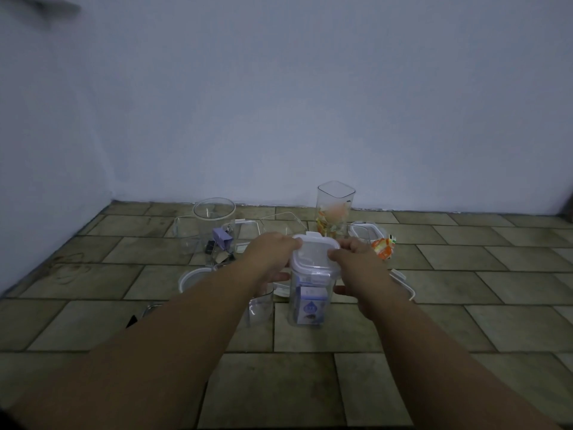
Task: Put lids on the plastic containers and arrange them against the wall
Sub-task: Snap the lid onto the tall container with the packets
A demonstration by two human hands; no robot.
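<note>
I hold a clear jar [307, 301] on the tiled floor [434, 321] with both hands. My left hand [273, 259] is at the left side of the white lid [314, 251], and my right hand [356, 259] is at its right side. The fingers [296, 243] of both hands are bent over the lid's edges and press on it, with the thumbs lower, against the jar's wall. So both hands are closed around the lid and the top of the jar. The lid sits on the jar, but I cannot tell if it is fully snapped down. Inside the jar there is a small blue and white box [311, 307].

Just left of this jar stands a smaller clear cup [260, 308], partly hidden by my left arm. Farther left a round lid [190, 279] lies flat on the floor. At the right, behind my right arm, another lid [403, 282] lies on the floor.

Nearer the wall [279, 103] a round jar [214, 223] stands open, with a purple box [221, 238] and some dark clips near its base. A tall square jar [335, 209] stands open close to the wall, with orange and yellow wrappers in it. Beside it on the right is a low container [367, 232] with a white rim, and an orange packet [384, 247] touches it in front. Between the round jar and the tall jar there is one more clear open box [280, 223].
</note>
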